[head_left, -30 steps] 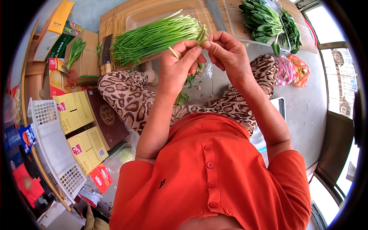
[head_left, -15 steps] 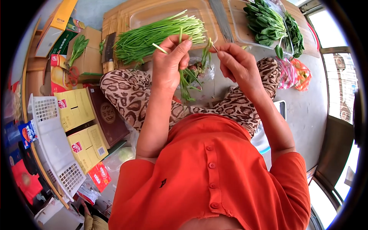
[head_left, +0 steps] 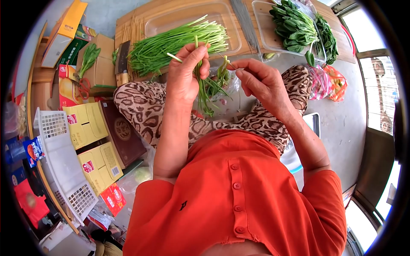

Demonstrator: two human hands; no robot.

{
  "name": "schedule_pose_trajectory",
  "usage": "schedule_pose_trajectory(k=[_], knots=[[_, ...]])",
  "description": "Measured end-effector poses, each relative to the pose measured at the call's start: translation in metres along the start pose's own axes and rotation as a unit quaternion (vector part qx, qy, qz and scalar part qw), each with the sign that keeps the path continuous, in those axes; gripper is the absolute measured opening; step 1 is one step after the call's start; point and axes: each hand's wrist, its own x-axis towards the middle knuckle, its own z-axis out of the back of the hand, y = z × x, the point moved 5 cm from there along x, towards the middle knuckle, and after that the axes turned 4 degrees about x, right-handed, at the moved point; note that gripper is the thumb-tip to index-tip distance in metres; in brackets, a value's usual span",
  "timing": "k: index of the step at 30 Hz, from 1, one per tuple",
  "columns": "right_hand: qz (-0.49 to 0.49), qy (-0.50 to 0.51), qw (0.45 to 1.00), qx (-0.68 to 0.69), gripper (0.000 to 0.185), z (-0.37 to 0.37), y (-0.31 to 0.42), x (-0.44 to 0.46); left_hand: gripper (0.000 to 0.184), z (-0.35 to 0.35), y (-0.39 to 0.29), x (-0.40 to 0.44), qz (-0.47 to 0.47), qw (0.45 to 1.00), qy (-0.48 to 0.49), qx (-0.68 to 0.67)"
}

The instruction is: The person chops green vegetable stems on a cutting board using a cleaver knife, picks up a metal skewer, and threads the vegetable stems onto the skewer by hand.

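My left hand [head_left: 186,72] is closed in a pinch around a few garlic chives [head_left: 204,96], whose pale ends stick up and whose green leaves hang below. Facing it, my right hand [head_left: 257,80] pinches a thin skewer [head_left: 232,64] that slants toward the left fingers. A limp, folded tuft of greens [head_left: 223,73] hangs at the skewer, between the two hands. Past the left hand lies a large pile of garlic chives [head_left: 177,42] in a clear plastic tray [head_left: 156,24]. Part of the skewer is too thin to follow.
A cleaver [head_left: 123,62] lies left of the chives on the wooden board [head_left: 128,17], near bamboo sticks [head_left: 136,32]. Thin metal skewers [head_left: 247,27] lie right of the tray. Leafy greens [head_left: 294,27] fill another tray. Scissors [head_left: 84,88], boxes [head_left: 87,123] and a white basket [head_left: 64,158] are at left.
My right hand has dropped slightly, and the folded greens by the skewer hang lower. The left hand has shifted a little left and down, still holding its chives.
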Motion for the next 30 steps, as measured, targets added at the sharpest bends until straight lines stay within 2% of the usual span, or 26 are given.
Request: schedule_pose_trajectory(k=[12, 15, 30], knots=[[0.006, 0.001, 1.0, 0.001, 0.02, -0.0036, 0.0047, -0.0001, 0.025, -0.0014, 0.002, -0.003, 0.025, 0.999, 0.027, -0.012], [0.005, 0.003, 1.0, 0.002, 0.021, -0.0038, 0.0038, 0.0001, 0.02, -0.002, 0.0023, -0.0032, 0.028, 0.999, 0.025, -0.026], [0.006, 0.002, 1.0, -0.006, 0.02, -0.0039, 0.0015, 0.0016, 0.023, -0.0011, 0.0076, -0.0041, 0.032, 0.998, 0.041, -0.017]])
